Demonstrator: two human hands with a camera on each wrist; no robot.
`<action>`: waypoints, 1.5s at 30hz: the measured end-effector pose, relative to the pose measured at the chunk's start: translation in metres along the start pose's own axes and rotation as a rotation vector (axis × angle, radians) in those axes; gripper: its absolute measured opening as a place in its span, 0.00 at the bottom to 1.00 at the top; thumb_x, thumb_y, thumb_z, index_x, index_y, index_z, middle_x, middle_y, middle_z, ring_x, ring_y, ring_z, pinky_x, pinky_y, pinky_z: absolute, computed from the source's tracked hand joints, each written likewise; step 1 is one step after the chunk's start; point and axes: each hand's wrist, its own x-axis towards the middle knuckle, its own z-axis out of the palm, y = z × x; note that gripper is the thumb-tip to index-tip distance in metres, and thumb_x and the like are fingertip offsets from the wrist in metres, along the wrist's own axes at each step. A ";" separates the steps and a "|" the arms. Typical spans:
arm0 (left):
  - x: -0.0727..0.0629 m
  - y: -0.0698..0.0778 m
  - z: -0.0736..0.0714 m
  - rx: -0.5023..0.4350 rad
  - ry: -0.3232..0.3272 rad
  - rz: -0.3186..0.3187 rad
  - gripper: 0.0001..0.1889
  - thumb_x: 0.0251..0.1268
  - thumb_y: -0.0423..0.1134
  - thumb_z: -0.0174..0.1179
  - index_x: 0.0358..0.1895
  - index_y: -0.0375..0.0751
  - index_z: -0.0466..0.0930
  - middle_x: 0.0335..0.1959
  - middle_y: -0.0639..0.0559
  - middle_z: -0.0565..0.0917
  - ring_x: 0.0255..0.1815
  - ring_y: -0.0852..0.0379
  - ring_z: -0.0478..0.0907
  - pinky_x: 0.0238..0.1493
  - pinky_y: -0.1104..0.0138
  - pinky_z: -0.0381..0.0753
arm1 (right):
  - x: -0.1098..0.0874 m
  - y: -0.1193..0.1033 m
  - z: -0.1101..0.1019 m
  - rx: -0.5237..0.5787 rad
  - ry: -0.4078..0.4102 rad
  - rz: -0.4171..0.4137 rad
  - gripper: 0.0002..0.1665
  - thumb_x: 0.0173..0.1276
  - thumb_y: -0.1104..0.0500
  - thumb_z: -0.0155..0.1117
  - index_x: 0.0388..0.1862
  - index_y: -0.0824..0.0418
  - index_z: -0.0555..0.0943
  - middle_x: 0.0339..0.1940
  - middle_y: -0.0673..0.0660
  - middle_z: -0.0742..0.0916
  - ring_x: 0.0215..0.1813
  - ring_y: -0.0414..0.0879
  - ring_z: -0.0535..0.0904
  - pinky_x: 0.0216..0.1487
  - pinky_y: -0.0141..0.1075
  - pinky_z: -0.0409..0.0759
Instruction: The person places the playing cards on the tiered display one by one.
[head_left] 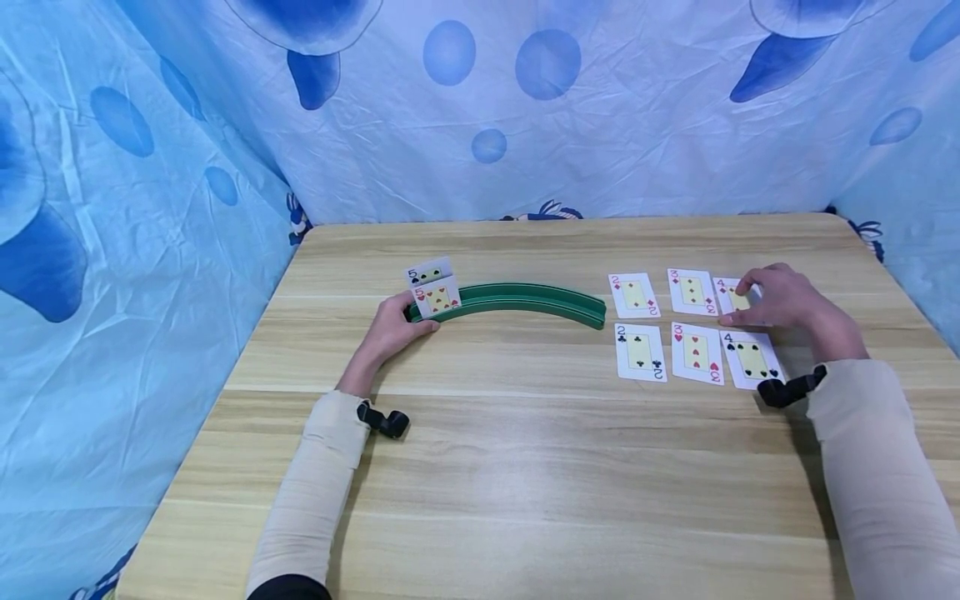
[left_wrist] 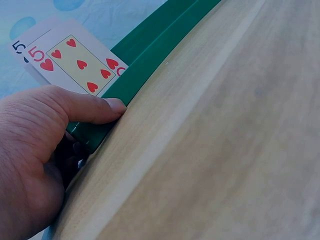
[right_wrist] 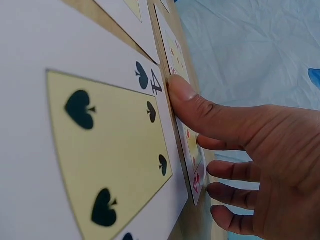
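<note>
A curved green card holder (head_left: 525, 302) lies on the table, and my left hand (head_left: 392, 327) grips its left end. The thumb (left_wrist: 102, 111) presses on the holder's front wall. Two cards stand in the holder by this hand: a five of hearts (head_left: 437, 298) in front, overlapping a five of spades (head_left: 429, 272). On the right, my right hand (head_left: 787, 300) rests over the four of diamonds (head_left: 726, 287), which lies flat. Its thumb (right_wrist: 182, 92) touches the card's near edge, with the other fingers spread at the far side. Just nearer lies the four of spades (head_left: 752, 360).
Left of the fours lie the three of diamonds (head_left: 692, 292), three of hearts (head_left: 697, 353), two of diamonds (head_left: 633, 296) and two of clubs (head_left: 641, 352), face up in two rows. Blue patterned cloth (head_left: 465, 125) hangs behind the wooden table (head_left: 525, 467).
</note>
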 end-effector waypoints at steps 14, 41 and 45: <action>0.000 0.000 0.000 0.002 0.002 0.005 0.29 0.62 0.36 0.68 0.66 0.32 0.73 0.64 0.34 0.78 0.65 0.39 0.76 0.70 0.48 0.72 | -0.001 -0.004 0.000 0.019 -0.004 0.006 0.46 0.56 0.40 0.77 0.56 0.74 0.70 0.62 0.80 0.63 0.57 0.71 0.61 0.55 0.63 0.68; -0.001 0.000 0.000 -0.011 -0.004 0.008 0.29 0.61 0.36 0.68 0.66 0.32 0.73 0.64 0.34 0.78 0.66 0.39 0.76 0.69 0.48 0.73 | -0.016 -0.008 0.003 -0.096 0.238 0.025 0.63 0.49 0.39 0.81 0.69 0.75 0.60 0.63 0.83 0.61 0.46 0.72 0.69 0.38 0.58 0.73; -0.001 0.000 0.000 -0.012 -0.005 0.011 0.29 0.61 0.35 0.68 0.66 0.32 0.73 0.64 0.34 0.79 0.65 0.39 0.77 0.68 0.48 0.74 | -0.018 -0.006 -0.001 -0.083 0.209 0.017 0.57 0.55 0.44 0.79 0.69 0.74 0.59 0.59 0.81 0.66 0.48 0.71 0.70 0.41 0.60 0.73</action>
